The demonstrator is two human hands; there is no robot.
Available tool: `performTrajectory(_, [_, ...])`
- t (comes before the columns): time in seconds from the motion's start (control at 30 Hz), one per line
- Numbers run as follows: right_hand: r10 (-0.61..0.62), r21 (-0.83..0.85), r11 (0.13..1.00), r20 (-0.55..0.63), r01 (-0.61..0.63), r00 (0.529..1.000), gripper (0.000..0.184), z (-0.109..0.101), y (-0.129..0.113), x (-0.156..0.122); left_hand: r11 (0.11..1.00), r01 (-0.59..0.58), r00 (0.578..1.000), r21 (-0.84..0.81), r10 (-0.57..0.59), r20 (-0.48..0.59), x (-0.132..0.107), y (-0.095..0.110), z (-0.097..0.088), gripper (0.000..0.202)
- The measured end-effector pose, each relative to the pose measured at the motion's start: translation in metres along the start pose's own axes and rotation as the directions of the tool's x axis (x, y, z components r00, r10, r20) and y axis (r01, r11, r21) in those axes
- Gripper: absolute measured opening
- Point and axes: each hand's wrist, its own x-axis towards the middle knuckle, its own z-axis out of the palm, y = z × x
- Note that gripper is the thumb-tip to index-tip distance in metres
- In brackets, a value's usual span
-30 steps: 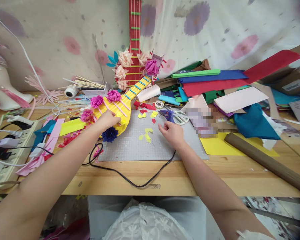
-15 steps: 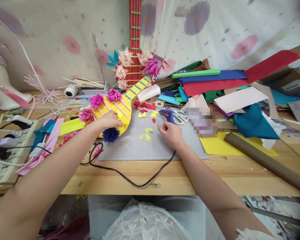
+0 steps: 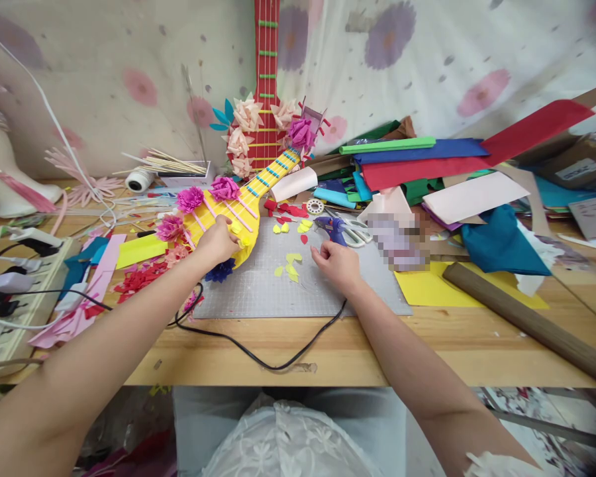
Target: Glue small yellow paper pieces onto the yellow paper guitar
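Note:
A yellow paper lute (image 3: pixel 248 207) with blue frets, pink strips and paper flowers lies slantwise on the left part of the grey cutting mat (image 3: pixel 258 298). On its body my left hand (image 3: pixel 218 240) has its fingers pinched at a small yellow paper flower (image 3: pixel 243 242); the fingertips are partly hidden. Below that hand a dark blue paper flower (image 3: pixel 221 270) is half covered. My right hand (image 3: pixel 338 266) is closed around the handle of a blue glue gun (image 3: pixel 334 229), whose nozzle points left. Between the hands lie loose yellow-green petals (image 3: pixel 292 271) and a red petal (image 3: pixel 304 239).
Scissors (image 3: pixel 355 233) and a white ring (image 3: pixel 314 207) lie behind the glue gun. Its black cord (image 3: pixel 258 361) loops along the table front. A red lute (image 3: pixel 267 86) stands at the back. Coloured paper (image 3: pixel 422 156) piles up right; a power strip (image 3: pixel 54 278) sits left.
My left hand and forearm have shifted slightly, now covering more of the dark blue flower and uncovering red and pink flowers at the left. The right hand stays by the glue gun.

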Motion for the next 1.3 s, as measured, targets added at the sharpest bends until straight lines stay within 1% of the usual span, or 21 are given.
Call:
performTrajectory(0.2, [-0.01, -0.007, 1.0, 0.001, 0.01, 1.0, 0.035, -0.0002, -0.0007, -0.0005, 0.999, 0.017, 1.0, 0.032, -0.016, -0.021, -0.005, 0.0042, -0.0004, 0.06])
performTrajectory(0.4, [-0.016, -0.004, 1.0, 0.006, 0.016, 1.0, 0.035, 0.0003, -0.0012, -0.0008, 1.0, -0.013, 0.999, 0.02, 0.014, -0.039, -0.0036, 0.0025, 0.0015, 0.063])
performTrajectory(0.63, [-0.02, 0.002, 1.0, 0.007, 0.02, 1.0, 0.034, 0.0006, -0.0007, -0.0007, 0.999, -0.032, 0.996, 0.019, 0.033, -0.08, -0.0045, 0.0033, 0.0047, 0.062])
performTrajectory(0.93, [-0.023, 0.014, 1.0, 0.004, 0.023, 1.0, 0.033, 0.0009, -0.0006, -0.001, 0.998, -0.052, 0.995, 0.029, 0.054, -0.089, -0.0054, 0.0038, 0.0075, 0.063])
performTrajectory(1.13, [-0.027, 0.019, 0.999, 0.003, 0.027, 1.0, 0.033, 0.0012, -0.0006, -0.0008, 0.997, -0.028, 0.995, 0.071, 0.034, -0.093, -0.0076, 0.0065, 0.0071, 0.062])
performTrajectory(1.3, [-0.03, 0.026, 0.999, -0.004, 0.03, 1.0, 0.034, 0.0014, -0.0006, -0.0008, 0.997, -0.026, 0.995, 0.071, 0.032, -0.09, -0.0101, 0.0085, 0.0064, 0.06])
